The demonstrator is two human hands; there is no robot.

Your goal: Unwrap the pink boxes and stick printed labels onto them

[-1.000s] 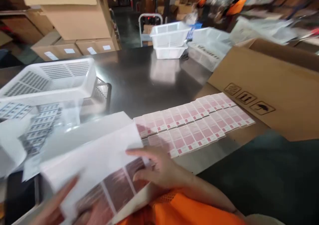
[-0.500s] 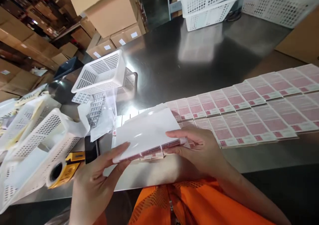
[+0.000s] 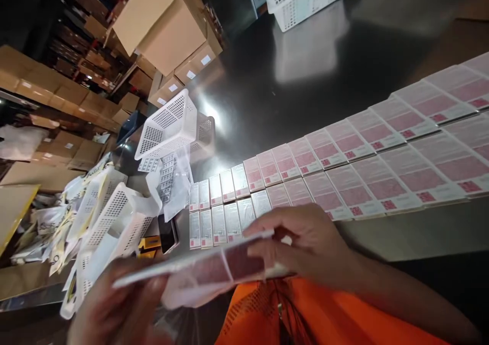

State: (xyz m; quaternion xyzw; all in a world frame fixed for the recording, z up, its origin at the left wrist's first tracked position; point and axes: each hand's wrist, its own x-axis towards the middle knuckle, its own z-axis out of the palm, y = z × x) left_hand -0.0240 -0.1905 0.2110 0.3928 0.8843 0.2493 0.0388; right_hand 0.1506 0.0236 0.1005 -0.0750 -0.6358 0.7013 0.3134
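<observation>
A white-backed label sheet [image 3: 206, 273] is tilted up close to my body, its pink printed panels facing down and toward me. My left hand [image 3: 122, 304], blurred, pinches its left end between thumb and fingers. At the other end my right hand [image 3: 298, 238] grips it, thumb below and fingers above. Just beyond the sheet lie two rows of small flat boxes [image 3: 225, 222], shiny at the left. Further right, the boxes carry pink printed labels [image 3: 359, 187] with square codes. Part of the near row is hidden behind my right hand and the sheet.
A white perforated basket [image 3: 164, 126] stands at the back left, with printed sheets in clear bags [image 3: 175, 182] before it. A phone [image 3: 168, 233], yellow tape [image 3: 150, 242] and white baskets [image 3: 122, 217] are on the left. More baskets [image 3: 301, 3] and cartons [image 3: 171, 34] stand behind.
Both hands have brought the label sheet nearer my body and tipped it, so its printed underside shows. The shiny boxes beneath are now uncovered. My view has turned somewhat.
</observation>
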